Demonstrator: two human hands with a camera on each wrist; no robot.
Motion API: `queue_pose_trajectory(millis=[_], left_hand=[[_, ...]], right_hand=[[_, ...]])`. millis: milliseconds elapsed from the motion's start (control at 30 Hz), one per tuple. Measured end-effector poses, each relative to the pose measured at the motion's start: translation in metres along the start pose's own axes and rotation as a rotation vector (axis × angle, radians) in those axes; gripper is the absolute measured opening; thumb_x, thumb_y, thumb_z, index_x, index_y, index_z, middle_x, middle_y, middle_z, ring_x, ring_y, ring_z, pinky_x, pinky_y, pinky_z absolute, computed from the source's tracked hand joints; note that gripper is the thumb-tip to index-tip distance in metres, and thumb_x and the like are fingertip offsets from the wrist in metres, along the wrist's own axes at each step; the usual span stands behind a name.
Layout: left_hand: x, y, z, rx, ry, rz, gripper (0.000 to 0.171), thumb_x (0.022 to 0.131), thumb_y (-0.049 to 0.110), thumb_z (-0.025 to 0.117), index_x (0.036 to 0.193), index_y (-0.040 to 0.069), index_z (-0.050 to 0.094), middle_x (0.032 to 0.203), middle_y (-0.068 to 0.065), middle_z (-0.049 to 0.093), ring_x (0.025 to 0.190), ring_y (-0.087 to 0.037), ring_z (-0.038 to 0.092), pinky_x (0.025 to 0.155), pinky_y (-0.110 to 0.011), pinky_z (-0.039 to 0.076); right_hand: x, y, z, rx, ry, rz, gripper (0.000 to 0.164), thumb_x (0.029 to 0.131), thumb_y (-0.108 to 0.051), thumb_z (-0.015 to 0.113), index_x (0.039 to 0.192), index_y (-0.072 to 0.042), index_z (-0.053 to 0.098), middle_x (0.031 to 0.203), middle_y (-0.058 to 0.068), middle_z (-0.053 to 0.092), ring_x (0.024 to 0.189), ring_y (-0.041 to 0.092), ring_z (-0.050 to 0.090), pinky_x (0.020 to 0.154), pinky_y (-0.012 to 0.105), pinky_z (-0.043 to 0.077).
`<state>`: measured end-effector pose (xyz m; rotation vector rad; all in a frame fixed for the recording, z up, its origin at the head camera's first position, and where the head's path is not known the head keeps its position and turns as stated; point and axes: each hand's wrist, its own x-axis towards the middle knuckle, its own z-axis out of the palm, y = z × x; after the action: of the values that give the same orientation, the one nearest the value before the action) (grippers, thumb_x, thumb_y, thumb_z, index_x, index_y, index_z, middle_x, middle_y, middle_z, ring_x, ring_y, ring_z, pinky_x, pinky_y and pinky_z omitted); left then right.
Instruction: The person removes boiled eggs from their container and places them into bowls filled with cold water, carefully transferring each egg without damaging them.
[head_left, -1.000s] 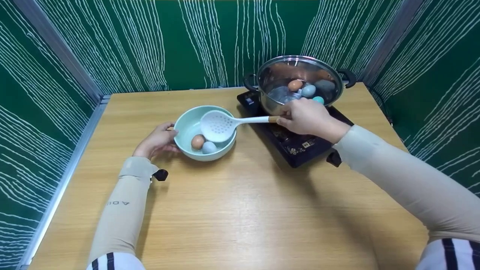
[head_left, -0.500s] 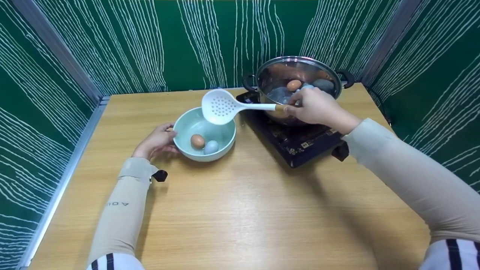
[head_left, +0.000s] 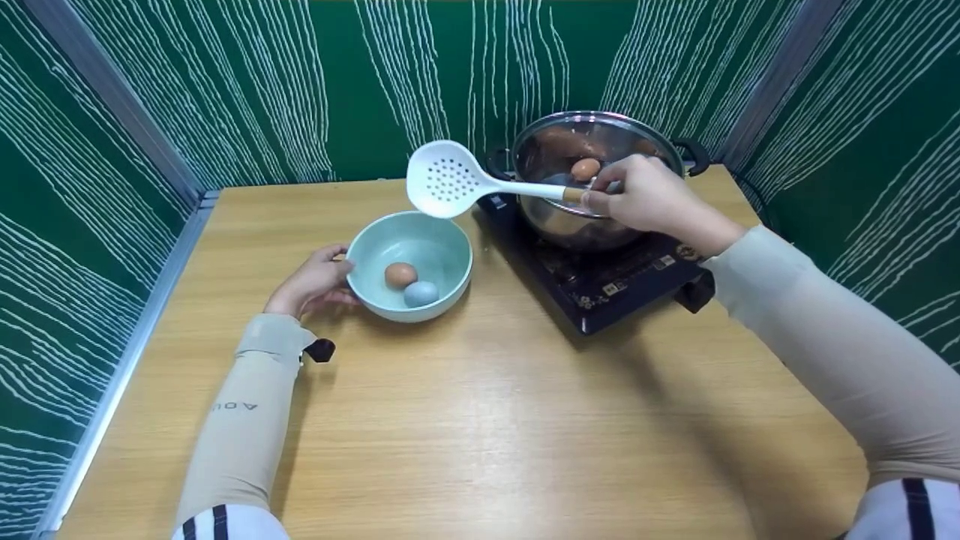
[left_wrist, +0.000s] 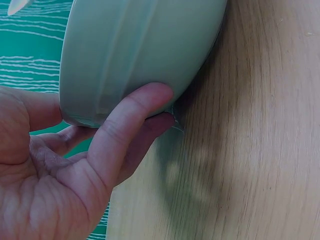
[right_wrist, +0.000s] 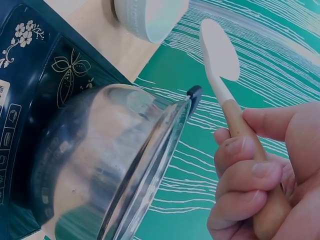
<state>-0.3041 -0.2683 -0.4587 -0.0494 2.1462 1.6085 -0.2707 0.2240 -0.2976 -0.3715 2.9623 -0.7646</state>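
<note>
My right hand [head_left: 649, 196] grips the wooden handle [right_wrist: 242, 130] of a white skimmer [head_left: 448, 180], its fingers curled round the wood. The perforated head hangs above the back rim of a pale green bowl [head_left: 360, 281]. With my left hand [head_left: 315, 281] I hold the bowl's left side, thumb at the rim and fingers against the outer wall [left_wrist: 125, 55]. A brown egg [head_left: 400, 275] and a light blue egg [head_left: 421, 294] lie in the bowl. Beneath my right hand stands a steel pot [head_left: 555, 217]; a brown egg [head_left: 586, 169] shows inside, the rest partly hidden.
The pot stands on a black induction cooker [head_left: 581, 304] at the table's back right, its black handle [head_left: 696, 157] reaching outward. Green walls [head_left: 375, 90] with white streaks enclose the wooden table [head_left: 450, 420] at the back and sides.
My right hand has lifted the skimmer from inside the bowl, up and to the right towards the pot. The eggs in the bowl have shifted slightly. My left hand stays at the bowl.
</note>
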Motion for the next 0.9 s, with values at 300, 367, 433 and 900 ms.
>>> queue_pose_trajectory(millis=[300,367,433,900], left_hand=[[-0.001,0.001,0.0,0.017,0.002,-0.001,0.053,0.118,0.023,0.041,0.169,0.009,0.033,0.155,-0.025,0.051,0.114,-0.03,0.069,0.087,-0.033,0.068],[-0.001,0.001,0.0,0.018,0.001,-0.001,0.053,0.118,0.023,0.041,0.169,0.01,0.033,0.155,-0.025,0.051,0.113,-0.029,0.07,0.088,-0.034,0.069],[0.0,0.001,0.0,0.017,0.002,0.002,0.053,0.118,0.023,0.041,0.169,0.009,0.033,0.155,-0.025,0.052,0.111,-0.028,0.07,0.088,-0.034,0.069],[0.004,-0.001,0.002,-0.035,-0.006,0.021,0.052,0.117,0.015,0.038,0.167,0.001,0.03,0.139,-0.026,0.052,0.093,-0.018,0.072,0.083,-0.034,0.069]], right_hand=[[-0.001,0.005,-0.014,0.058,0.011,0.049,0.034,0.108,-0.034,0.066,0.114,-0.003,0.079,0.071,-0.002,0.057,0.061,0.014,0.047,0.049,0.027,0.036],[-0.001,0.006,-0.017,0.061,0.017,0.059,0.036,0.108,-0.035,0.066,0.114,-0.002,0.08,0.07,-0.003,0.058,0.06,0.013,0.047,0.048,0.026,0.036],[-0.002,0.008,-0.021,0.069,0.008,0.077,0.039,0.109,-0.036,0.065,0.118,-0.001,0.079,0.07,-0.004,0.059,0.058,0.012,0.046,0.048,0.026,0.035],[-0.005,0.028,-0.052,0.114,-0.051,0.213,0.049,0.112,-0.041,0.055,0.136,-0.001,0.071,0.095,0.004,0.064,0.077,0.018,0.054,0.06,0.028,0.048]])
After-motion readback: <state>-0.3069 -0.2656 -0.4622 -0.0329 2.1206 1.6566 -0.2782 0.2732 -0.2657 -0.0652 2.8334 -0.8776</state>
